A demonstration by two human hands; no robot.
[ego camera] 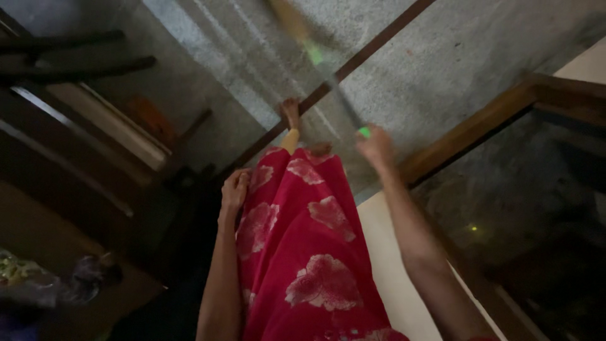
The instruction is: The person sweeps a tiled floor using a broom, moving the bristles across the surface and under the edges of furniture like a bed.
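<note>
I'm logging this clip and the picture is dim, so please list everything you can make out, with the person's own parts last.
Stick: one, green and tan, blurred, over the floor, held by the right hand.
Floor: one, grey, speckled, top.
Floor strip: one, dark brown, diagonal.
Wooden frame: one, brown, right.
Planks: several, pale and dark, left.
Bundle: one, greyish, lower left, unclear.
Skirt: one, red with pink flowers, centre.
Feet: two, bare.
Left hand: touching the skirt.
Right hand: gripping the stick.

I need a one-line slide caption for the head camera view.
Seen from above, the right hand grips a blurred broom handle over the grey floor; the left hand rests against red floral cloth.
</note>
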